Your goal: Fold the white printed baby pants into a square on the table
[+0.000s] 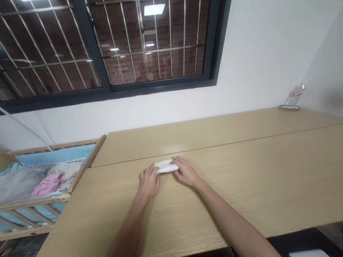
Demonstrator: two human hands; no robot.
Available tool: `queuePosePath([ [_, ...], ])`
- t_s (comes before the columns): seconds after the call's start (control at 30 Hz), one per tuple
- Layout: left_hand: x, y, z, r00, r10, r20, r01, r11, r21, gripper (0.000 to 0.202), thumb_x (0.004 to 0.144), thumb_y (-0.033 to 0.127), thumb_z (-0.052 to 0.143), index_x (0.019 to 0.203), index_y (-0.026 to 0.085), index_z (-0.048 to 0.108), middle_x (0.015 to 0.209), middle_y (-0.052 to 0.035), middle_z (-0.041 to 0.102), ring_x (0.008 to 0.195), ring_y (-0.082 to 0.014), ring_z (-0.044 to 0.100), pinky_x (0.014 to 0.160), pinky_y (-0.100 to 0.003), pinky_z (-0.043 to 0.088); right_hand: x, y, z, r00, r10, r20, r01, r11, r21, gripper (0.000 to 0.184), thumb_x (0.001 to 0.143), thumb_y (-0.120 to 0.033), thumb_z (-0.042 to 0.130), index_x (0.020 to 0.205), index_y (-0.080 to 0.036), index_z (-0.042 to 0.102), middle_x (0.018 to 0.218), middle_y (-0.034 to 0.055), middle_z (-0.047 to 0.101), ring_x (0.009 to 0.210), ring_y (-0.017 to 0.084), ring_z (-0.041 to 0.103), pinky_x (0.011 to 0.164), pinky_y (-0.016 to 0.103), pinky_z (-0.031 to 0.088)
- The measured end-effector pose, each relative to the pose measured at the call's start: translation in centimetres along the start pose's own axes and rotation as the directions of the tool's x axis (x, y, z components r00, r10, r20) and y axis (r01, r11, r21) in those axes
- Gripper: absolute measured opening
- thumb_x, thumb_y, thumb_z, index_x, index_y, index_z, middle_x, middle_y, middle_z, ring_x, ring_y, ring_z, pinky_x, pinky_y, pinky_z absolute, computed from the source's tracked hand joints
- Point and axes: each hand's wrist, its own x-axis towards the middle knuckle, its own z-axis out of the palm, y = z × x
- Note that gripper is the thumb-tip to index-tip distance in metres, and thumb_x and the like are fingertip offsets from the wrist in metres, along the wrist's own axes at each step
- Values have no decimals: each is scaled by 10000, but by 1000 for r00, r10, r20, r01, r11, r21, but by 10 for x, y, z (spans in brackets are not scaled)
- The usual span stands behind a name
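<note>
A small white bundle (pixel 166 166), folded into a flat, narrow shape, lies on the light wooden table (pixel 249 181) in front of me. Whether it is a diaper, cloth or paper I cannot tell. My left hand (pixel 150 181) closes on its left end, with the fingers bent over the edge. At the right end, my right hand (pixel 185 171) grips it the same way. Both forearms reach forward over the table's front edge, and the middle of the bundle shows between the hands.
Left of the table stands a wooden crib (pixel 98 151) with blue lining, a pink cloth (pixel 46 184) and bedding. A clear plastic bottle or package (pixel 294 97) sits at the back right corner. A wall with a barred window (pixel 158 86) rises behind. A white device (pixel 309 256) lies below the front edge.
</note>
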Motion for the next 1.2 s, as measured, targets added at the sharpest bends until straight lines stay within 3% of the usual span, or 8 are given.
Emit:
queuePosePath([
  [0.1,-3,11,-16,996,-58,-62,55,998,-44,332,961,227,445,1251,223,606,1386,-129,593,1311,-278,530,1118,-460,375,7,-7,-9,994,75,-76,-68,993,99,374,880,-229,504,1242,-206,594,1338,126,626,1319,287,511,1133,517,362],
  [0.2,-15,23,-30,990,-119,-72,110,987,-117,304,999,301,421,1252,214,566,1222,-100,674,1153,-219,634,991,-346,483,18,-16,-17,984,156,-81,-126,947,295,407,910,-299,514,1305,-201,507,1162,100,665,1086,249,624,975,432,497],
  [0.37,-47,39,-32,957,-287,47,291,944,-155,354,1029,377,378,1320,181,427,892,-31,737,776,-171,706,668,-257,509,38,-21,-19,977,195,87,-213,879,426,505,890,-330,571,1363,-206,443,948,21,645,746,180,616,693,311,525],
  [0.5,-59,49,-22,910,-399,115,405,913,-39,303,977,349,490,1230,183,475,985,-104,748,854,-243,726,692,-304,483,51,-12,-2,958,130,255,-228,884,408,503,786,-304,719,1237,-181,533,891,2,654,731,161,603,675,280,501],
  [0.7,-49,60,-22,865,-477,153,459,877,138,288,995,376,449,1207,187,501,1046,-158,745,967,-307,725,772,-356,472,55,9,26,951,175,254,-271,865,422,486,750,-362,786,1142,-154,589,850,1,668,738,155,627,688,279,512],
  [0.9,-58,74,-33,870,-480,116,444,863,244,407,1015,489,387,1174,148,542,1015,-191,722,922,-325,712,776,-383,482,48,-4,10,969,150,198,-186,966,178,414,958,-430,579,1249,-137,608,1182,146,692,1058,243,660,929,388,519],
  [1.03,-81,99,-21,963,-242,-123,269,904,332,483,1003,499,411,1223,108,590,1176,-207,666,1072,-330,647,889,-416,487,39,-43,-15,966,-48,254,39,998,39,570,1048,-507,381,1492,-162,472,1531,173,486,1427,286,435,1183,463,322],
  [1.2,-102,116,17,980,-108,-167,162,923,351,534,978,397,481,1390,71,576,1403,-236,582,1285,-368,533,1011,-460,454,12,-91,-27,790,-367,491,311,930,195,613,1069,-539,291,1603,-240,318,1677,51,262,1559,222,192,1276,414,115],
])
